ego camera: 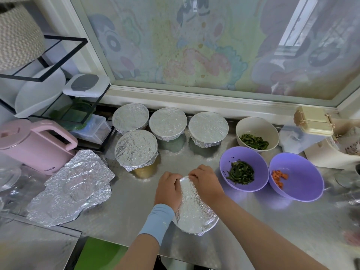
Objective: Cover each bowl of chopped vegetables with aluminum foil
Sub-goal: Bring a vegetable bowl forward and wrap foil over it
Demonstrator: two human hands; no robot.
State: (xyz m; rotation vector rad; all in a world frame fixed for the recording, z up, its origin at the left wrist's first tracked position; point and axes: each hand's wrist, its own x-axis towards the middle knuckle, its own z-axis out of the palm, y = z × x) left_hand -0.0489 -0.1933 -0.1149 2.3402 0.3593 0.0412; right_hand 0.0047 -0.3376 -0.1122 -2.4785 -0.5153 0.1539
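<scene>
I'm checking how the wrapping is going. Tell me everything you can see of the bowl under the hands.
The foil-covered bowl stands upright on the steel counter, nearest the person. Its crinkled silver foil stretches flat across the round top and folds over the rim, hiding the contents. The left hand and right hand curl their fingers over the far rim, pressing the foil down. No other bowl touches it.

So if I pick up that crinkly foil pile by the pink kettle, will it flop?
Probably a bit. The foil pile is thin loose sheets, so it should sag and rustle, yet keep its creases, as the wrinkles suggest. It likely weighs very little. The layers look unattached, so one sheet may slide off the others.
</scene>
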